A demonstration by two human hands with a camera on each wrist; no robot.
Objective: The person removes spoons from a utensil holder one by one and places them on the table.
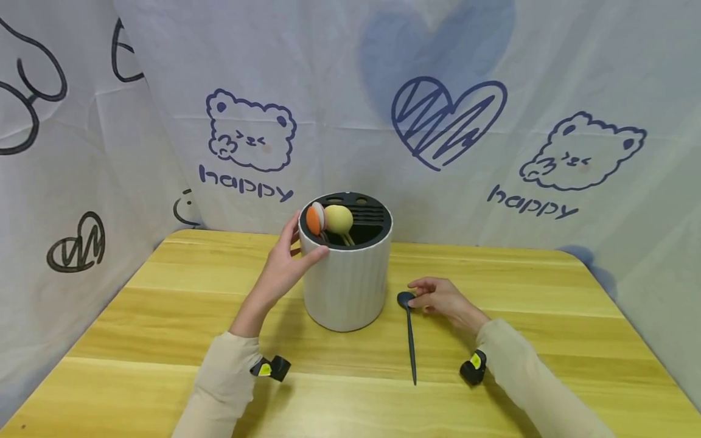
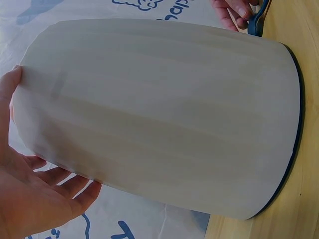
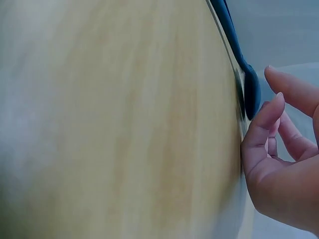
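A white ribbed utensil holder point(image 1: 345, 286) with a black slotted lid point(image 1: 368, 213) stands upright on the table. Out of its lid stick a pale yellow ball-headed stick point(image 1: 339, 219) and an orange-and-white round-headed piece point(image 1: 314, 219). My left hand point(image 1: 285, 267) holds the holder's upper left side, thumb at the front rim and fingers reaching round behind. A dark long-handled spoon point(image 1: 411, 337) lies right of the holder, its bowl towards the back. My right hand point(image 1: 440, 301) is at the bowl point(image 3: 252, 94), thumb and index finger parted; contact is unclear.
The yellow wood-grain table point(image 1: 137, 340) ends at a white printed cloth point(image 1: 339, 121) behind, with more cloth at both sides. Each wrist wears a small black camera, one at the left cuff point(image 1: 271, 368) and one at the right cuff point(image 1: 473, 367).
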